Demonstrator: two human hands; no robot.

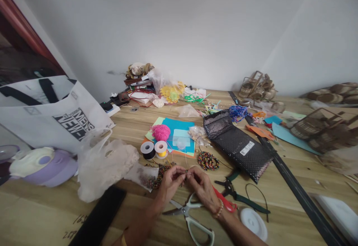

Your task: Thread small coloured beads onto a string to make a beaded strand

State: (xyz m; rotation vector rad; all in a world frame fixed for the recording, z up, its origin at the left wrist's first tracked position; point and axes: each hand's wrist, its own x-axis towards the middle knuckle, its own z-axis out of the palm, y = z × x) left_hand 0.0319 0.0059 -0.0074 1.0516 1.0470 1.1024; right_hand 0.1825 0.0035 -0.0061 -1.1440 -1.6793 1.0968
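My left hand (171, 182) and my right hand (203, 187) meet over the table, thumbs and forefingers pinched together. A thin pale cord (186, 161) runs up from between the fingertips; any small bead there is too tiny to make out. Close behind my left hand lie a pile of dark multicoloured beads (160, 175) and a clear bag of beads (144, 177). Scissors with pale handles (184, 210) rest partly open below both hands. Beyond my right hand sits a coil of strung coloured beads (208, 161). A red-handled tool (228, 202) shows beside my right wrist.
Black and yellow thread spools (161, 149), pink yarn (160, 132) and coloured paper (175, 125) lie ahead. A black bubble mailer (237, 141), green-handled pliers (237, 194) and a white round lid (254, 223) are at right. Plastic bags (104, 164) and a white tote (53, 112) stand left.
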